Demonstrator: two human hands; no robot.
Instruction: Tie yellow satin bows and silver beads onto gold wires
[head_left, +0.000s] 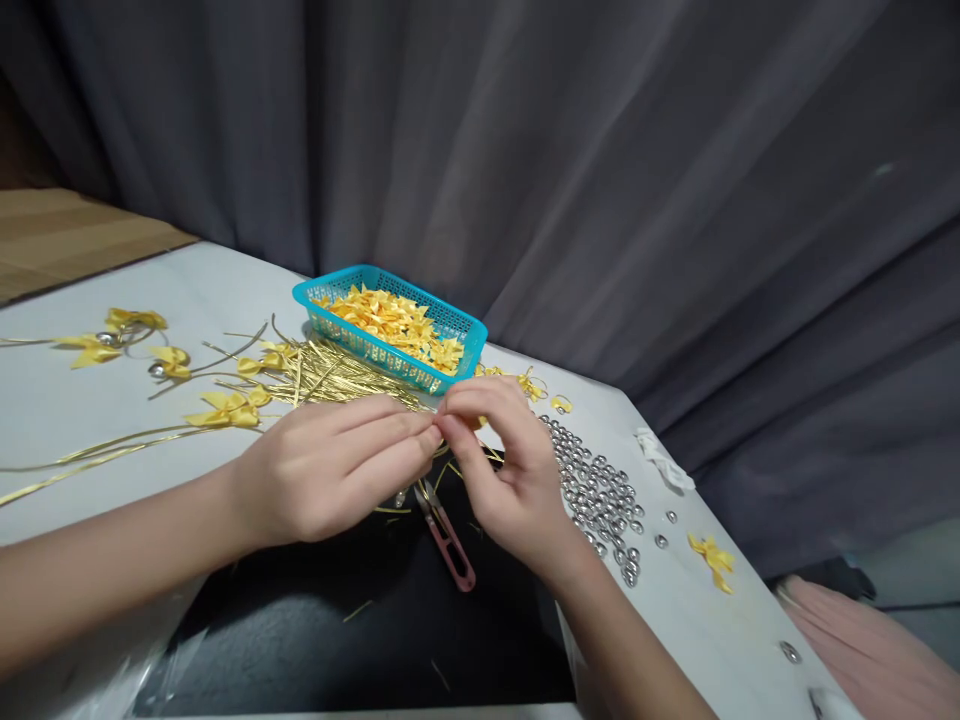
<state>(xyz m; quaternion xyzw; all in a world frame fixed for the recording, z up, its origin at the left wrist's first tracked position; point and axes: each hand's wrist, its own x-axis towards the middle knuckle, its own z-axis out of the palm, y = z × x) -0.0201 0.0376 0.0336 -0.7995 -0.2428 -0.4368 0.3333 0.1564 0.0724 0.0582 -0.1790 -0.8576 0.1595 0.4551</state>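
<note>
My left hand (352,465) and my right hand (510,465) meet at the fingertips above a black mat (360,620). Both are closed in a pinch, and whatever lies between the fingers is hidden. A bit of yellow shows just behind my right fingers, but I cannot tell whether it is held. Pink-handled thread snips (450,545) lie on the mat below my hands. Just beyond my left hand is a heap of gold cords (337,372). Small silver bells or beads (600,500) are scattered to the right of my right hand.
A blue plastic basket (480,340) full of yellow ribbon bows (390,320) stands at the back of the white table (225,270). Bows on gold cords (229,408) lie to the left. One loose bow (712,562) and a crumpled white piece (665,460) are at the right. A grey curtain (465,150) hangs behind.
</note>
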